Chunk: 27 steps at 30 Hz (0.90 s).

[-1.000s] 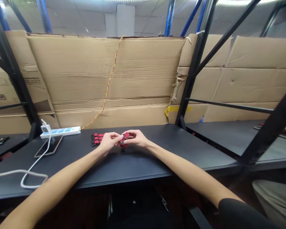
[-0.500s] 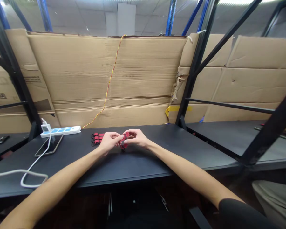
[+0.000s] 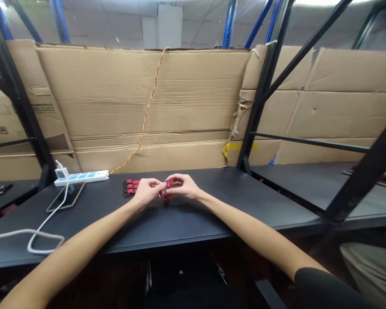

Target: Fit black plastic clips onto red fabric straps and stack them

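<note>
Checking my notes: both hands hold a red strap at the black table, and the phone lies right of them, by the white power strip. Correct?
No: the head view shows the phone left of the left hand and right hand, not right of them. The rest stands: red strap, black table, white power strip.
</note>
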Each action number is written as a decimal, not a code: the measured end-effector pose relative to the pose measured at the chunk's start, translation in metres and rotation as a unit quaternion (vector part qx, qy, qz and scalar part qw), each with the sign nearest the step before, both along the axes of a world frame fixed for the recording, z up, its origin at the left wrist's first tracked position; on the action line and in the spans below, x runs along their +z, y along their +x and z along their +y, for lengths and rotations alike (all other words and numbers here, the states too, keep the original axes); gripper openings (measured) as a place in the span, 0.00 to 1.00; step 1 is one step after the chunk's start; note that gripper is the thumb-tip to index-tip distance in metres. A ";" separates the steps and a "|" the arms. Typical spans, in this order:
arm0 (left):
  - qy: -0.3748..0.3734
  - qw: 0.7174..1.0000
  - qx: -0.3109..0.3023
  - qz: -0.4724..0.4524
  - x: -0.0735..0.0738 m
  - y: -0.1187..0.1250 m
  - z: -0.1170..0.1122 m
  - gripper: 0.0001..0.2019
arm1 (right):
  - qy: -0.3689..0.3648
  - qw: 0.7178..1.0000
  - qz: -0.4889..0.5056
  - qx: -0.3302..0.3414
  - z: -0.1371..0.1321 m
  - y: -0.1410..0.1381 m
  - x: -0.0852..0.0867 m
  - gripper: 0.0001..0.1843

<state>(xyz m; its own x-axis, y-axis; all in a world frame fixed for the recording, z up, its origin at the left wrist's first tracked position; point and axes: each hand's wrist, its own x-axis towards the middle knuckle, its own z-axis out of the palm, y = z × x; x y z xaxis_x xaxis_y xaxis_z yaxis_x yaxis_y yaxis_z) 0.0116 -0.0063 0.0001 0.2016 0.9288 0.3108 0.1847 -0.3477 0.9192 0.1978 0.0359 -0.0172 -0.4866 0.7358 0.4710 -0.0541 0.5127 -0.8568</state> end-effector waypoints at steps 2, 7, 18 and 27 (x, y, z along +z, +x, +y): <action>0.004 1.000 -0.004 0.003 0.001 0.000 0.000 0.17 | 0.003 1.000 -0.003 -0.011 0.001 0.000 0.000 0.25; 0.019 1.000 -0.025 -0.001 0.002 -0.001 -0.001 0.16 | -0.005 1.000 -0.021 -0.015 0.001 0.001 0.000 0.26; 0.005 0.999 -0.031 -0.004 0.001 -0.001 0.000 0.16 | -0.023 0.999 -0.014 0.024 0.002 0.002 -0.002 0.27; -0.026 1.000 -0.014 0.006 0.001 0.000 -0.001 0.16 | -0.048 0.998 0.010 0.031 0.003 0.003 -0.003 0.27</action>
<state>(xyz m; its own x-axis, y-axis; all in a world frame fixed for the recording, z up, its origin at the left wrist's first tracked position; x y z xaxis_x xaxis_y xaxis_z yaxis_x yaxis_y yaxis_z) 0.0120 -0.0068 0.0011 0.2309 0.9379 0.2591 0.1875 -0.3041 0.9340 0.2011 0.0391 -0.0204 -0.5239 0.7472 0.4090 -0.0998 0.4230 -0.9006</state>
